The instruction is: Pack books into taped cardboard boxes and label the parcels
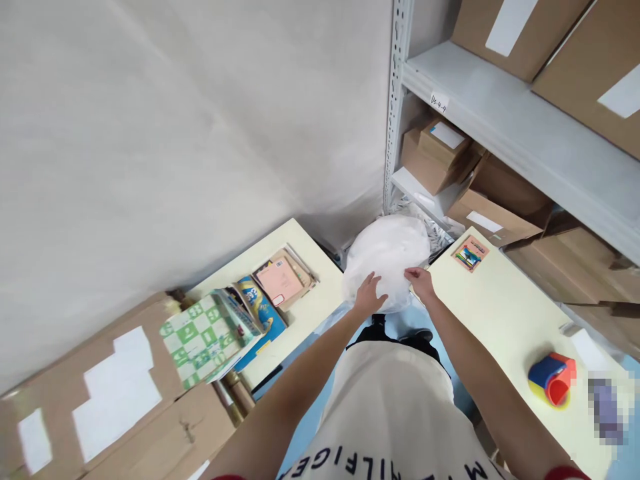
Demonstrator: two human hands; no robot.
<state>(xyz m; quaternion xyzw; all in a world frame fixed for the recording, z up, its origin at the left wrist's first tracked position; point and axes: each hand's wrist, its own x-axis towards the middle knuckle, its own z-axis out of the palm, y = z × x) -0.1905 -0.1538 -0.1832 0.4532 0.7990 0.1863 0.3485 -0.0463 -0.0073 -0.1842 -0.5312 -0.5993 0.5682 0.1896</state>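
Note:
A bulging white plastic bag (387, 250) sits low in the gap between two cream tables. My left hand (369, 295) lies on its near side, fingers curled against the plastic. My right hand (420, 281) pinches the bag's near right edge with the fingers closed on the film. Both arms reach forward over my white shirt. What is inside the bag is hidden.
The left table (320, 303) carries a stack of books, a pink envelope (280, 281) and a green checked booklet (200, 337). The right table (500, 313) has a small card (470, 254) and a red, blue and yellow tape dispenser (553, 379). Metal shelving (525, 133) holds cardboard boxes; more boxes (115, 413) stand at lower left.

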